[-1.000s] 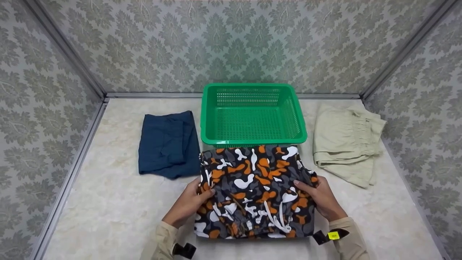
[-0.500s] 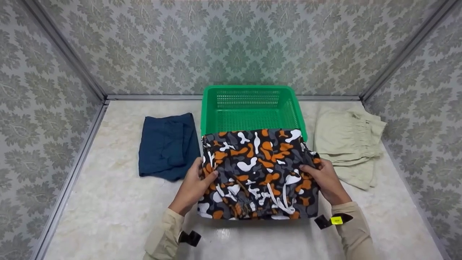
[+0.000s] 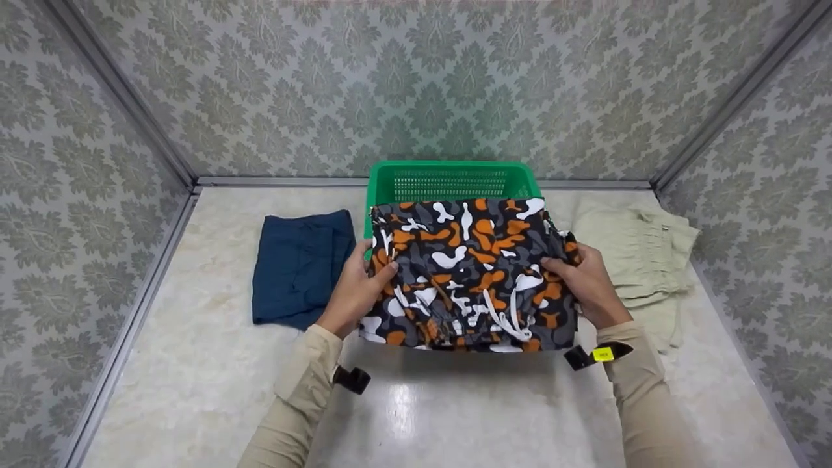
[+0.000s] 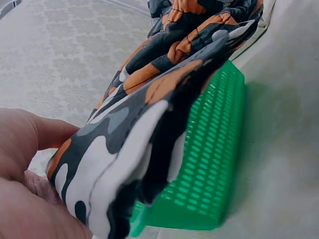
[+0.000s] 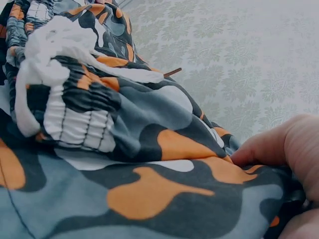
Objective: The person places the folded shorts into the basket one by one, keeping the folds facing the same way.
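Note:
A folded pair of camouflage shorts (image 3: 468, 273), patterned in orange, white, grey and black, is held up off the table by both hands. My left hand (image 3: 356, 286) grips its left side, thumb on top and fingers underneath. On the opposite side my right hand (image 3: 588, 283) pinches the edge the same way. The elastic waistband with its white drawstring (image 5: 55, 55) faces toward me. Behind and partly beneath the shorts stands a green plastic basket (image 3: 455, 168); its front rim and most of its inside are hidden in the head view. The left wrist view shows the basket's perforated side (image 4: 209, 149) below the cloth.
Folded navy blue cloth (image 3: 296, 270) lies on the table left of the basket. Beige elastic-waisted shorts (image 3: 650, 253) lie to the right, partly behind my right hand. Patterned wall panels (image 3: 429, 84) enclose the pale table (image 3: 455, 416) at the back and both sides.
Both hands have raised the camouflage shorts and carried them forward, away from me. The shorts now cover much of the basket, which was fully visible inside a second ago.

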Demonstrator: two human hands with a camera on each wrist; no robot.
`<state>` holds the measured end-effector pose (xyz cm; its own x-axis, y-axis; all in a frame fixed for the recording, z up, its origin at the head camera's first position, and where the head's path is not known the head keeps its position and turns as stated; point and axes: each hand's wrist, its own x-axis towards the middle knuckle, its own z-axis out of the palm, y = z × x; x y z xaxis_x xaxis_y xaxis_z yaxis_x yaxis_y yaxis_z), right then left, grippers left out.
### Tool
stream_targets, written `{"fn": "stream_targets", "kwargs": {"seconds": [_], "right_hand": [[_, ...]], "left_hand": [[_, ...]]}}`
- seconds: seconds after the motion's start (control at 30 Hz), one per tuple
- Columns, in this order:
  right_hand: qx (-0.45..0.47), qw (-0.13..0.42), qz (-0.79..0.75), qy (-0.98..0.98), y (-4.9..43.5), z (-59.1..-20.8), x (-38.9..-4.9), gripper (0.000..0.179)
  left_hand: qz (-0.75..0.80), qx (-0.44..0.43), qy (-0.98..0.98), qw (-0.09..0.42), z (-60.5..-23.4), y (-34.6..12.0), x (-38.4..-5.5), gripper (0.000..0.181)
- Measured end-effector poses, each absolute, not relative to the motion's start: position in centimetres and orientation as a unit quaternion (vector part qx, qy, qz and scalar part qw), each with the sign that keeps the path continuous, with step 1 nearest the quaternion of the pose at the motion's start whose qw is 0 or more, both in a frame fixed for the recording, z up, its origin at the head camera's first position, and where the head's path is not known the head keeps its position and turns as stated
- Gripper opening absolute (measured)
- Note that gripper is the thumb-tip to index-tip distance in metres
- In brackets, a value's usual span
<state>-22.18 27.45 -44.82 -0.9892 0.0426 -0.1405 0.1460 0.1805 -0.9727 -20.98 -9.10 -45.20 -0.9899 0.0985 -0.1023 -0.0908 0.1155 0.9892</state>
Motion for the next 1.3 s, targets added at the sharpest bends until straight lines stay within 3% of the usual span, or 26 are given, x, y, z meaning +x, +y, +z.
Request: {"fn": "stream_targets", "kwargs": {"seconds": [0.6, 0.8, 1.3], "right_hand": [[0.076, 0.051, -0.572, 0.815, 26.2, -40.8, -30.5, 0.044], [0.09, 0.054, -0.577, 0.81, 25.8, -41.3, -32.5, 0.044], [0.096, 0.004, -0.536, 0.839, 24.7, -43.8, -35.8, 0.032]], "left_hand": [[0.633, -0.031, 0.769, 0.08, -42.2, -8.5, -29.6, 0.063], [0.637, -0.035, 0.765, 0.088, -42.4, -8.0, -31.7, 0.066], [0.578, -0.04, 0.812, 0.069, -44.2, -7.5, -35.0, 0.058]]}}
